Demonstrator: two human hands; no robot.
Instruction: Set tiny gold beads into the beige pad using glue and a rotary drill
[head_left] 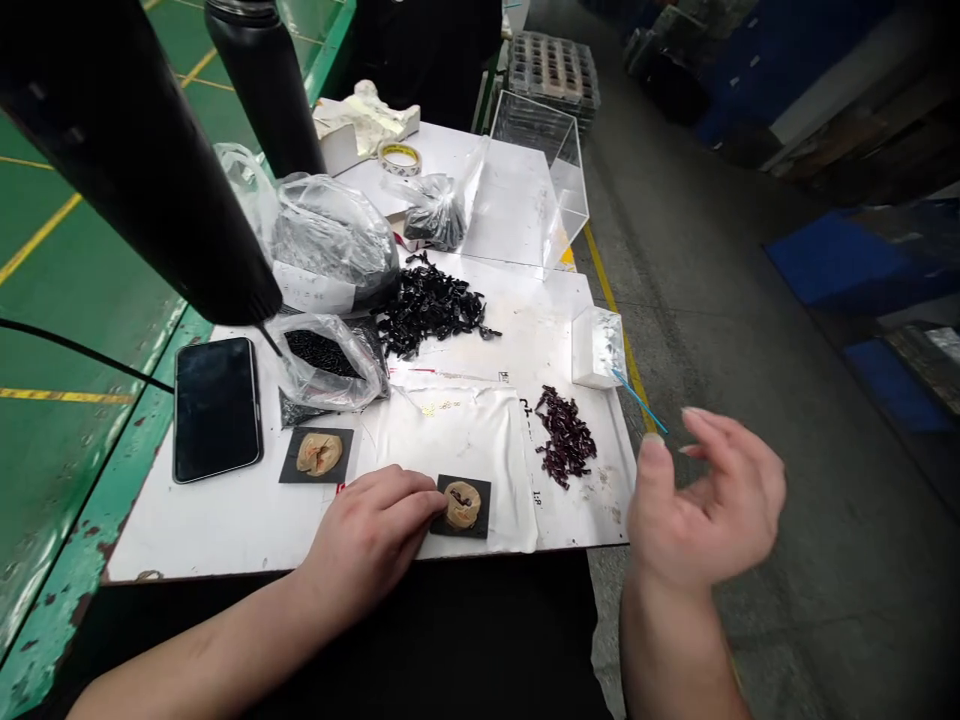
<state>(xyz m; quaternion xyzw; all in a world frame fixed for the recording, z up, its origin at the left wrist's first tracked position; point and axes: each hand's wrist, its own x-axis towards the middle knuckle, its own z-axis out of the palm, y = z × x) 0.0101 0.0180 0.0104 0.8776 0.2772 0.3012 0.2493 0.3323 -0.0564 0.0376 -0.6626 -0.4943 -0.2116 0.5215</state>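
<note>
My left hand (371, 535) lies palm down at the near edge of the white table (247, 520), fingers curled together, fingertips touching a small black square (480, 520) that carries a tan putty lump (463, 503) with dark bits in it. My right hand (709, 500) hovers off the table's right edge over the floor, fingers apart and loosely curved, holding nothing. A thin blue stick (639, 401) pokes out just beyond its fingertips. A pile of small dark maroon parts (565, 436) lies between the hands.
A second black square with a putty lump (319, 454) lies left, beside a black phone (216, 405). Behind are a heap of black parts (427, 303), plastic bags (330, 240), a tape roll (399, 157), a clear box (536, 180), a white block (596, 347) and a black bottle (266, 85).
</note>
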